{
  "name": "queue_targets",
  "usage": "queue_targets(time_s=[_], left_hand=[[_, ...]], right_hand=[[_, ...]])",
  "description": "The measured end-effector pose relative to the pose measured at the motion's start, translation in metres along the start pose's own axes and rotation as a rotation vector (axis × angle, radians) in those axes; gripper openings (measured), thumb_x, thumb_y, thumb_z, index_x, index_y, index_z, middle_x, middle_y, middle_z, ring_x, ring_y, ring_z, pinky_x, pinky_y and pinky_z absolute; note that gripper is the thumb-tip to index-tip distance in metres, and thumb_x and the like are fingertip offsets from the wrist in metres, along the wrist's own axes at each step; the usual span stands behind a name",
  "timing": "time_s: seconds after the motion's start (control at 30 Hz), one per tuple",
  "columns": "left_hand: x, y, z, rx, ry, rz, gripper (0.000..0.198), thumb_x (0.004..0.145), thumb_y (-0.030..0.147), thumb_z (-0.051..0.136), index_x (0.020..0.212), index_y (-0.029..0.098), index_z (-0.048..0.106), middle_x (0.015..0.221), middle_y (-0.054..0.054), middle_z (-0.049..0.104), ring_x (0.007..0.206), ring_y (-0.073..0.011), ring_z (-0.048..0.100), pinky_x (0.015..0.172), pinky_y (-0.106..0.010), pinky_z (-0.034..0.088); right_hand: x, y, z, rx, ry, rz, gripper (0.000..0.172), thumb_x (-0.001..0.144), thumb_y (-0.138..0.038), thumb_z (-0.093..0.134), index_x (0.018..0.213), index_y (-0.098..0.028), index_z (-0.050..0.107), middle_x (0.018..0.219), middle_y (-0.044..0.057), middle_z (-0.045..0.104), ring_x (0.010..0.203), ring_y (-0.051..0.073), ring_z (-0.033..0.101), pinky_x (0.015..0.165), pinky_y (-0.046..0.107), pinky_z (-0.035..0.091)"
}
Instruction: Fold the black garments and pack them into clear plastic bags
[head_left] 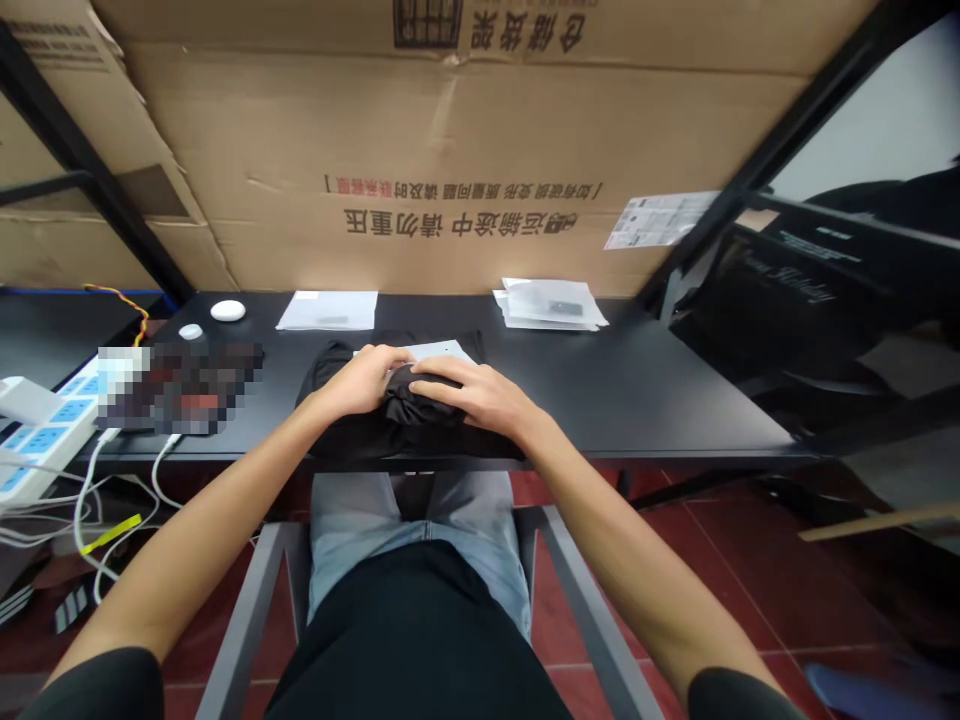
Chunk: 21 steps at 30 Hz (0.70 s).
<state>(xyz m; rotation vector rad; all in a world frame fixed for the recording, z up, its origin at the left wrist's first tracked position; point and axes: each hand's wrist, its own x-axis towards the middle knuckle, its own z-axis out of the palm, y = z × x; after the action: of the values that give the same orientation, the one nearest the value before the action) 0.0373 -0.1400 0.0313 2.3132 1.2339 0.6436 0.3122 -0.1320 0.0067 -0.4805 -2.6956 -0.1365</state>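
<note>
A bunched black cloth (424,402), perhaps a garment, lies at the table's front edge before me. My left hand (367,380) is closed on its left side, fingers curled into the folds. My right hand (486,392) wraps over the top and right of the same bundle, its fingers bent across the fabric. Behind the bundle, a white sheet or bag (444,349) shows between my hands, partly covered by them. More of the black cloth spreads flat underneath and to both sides. The fingertips are partly hidden in the folds.
On the black table (600,390) lie a white packet (328,310) at back left and stacked translucent packets (551,303) at back right. A white round case (228,310), a power strip (45,440) and cables are on the left. A cardboard sheet (450,130) stands behind.
</note>
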Motion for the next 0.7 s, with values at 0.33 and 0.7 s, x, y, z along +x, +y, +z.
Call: queue_targets(time_s=[0.33, 0.7], left_hand=[[-0.007, 0.038, -0.006, 0.499, -0.043, -0.164, 0.045, 0.107, 0.019, 0.052, 0.141, 0.027, 0.080, 0.120, -0.016, 0.086, 0.115, -0.0377, 0.082, 0.097, -0.044, 0.061], [0.004, 0.065, 0.009, 0.782, 0.151, -0.239, 0.034, 0.114, 0.019, 0.043, 0.125, 0.015, 0.075, 0.127, -0.020, 0.077, 0.126, -0.0373, 0.074, 0.080, -0.039, 0.059]], right_hand=[[0.020, -0.027, -0.023, -0.318, -0.324, 0.264, 0.054, 0.114, -0.010, 0.050, 0.164, -0.026, 0.057, 0.153, 0.018, 0.073, 0.135, 0.030, 0.074, 0.079, 0.031, 0.065], [0.054, -0.028, -0.034, -0.412, -0.426, 0.646, 0.053, 0.116, -0.010, 0.031, 0.166, -0.013, 0.049, 0.120, 0.024, 0.081, 0.106, 0.038, 0.086, 0.088, 0.047, 0.067]])
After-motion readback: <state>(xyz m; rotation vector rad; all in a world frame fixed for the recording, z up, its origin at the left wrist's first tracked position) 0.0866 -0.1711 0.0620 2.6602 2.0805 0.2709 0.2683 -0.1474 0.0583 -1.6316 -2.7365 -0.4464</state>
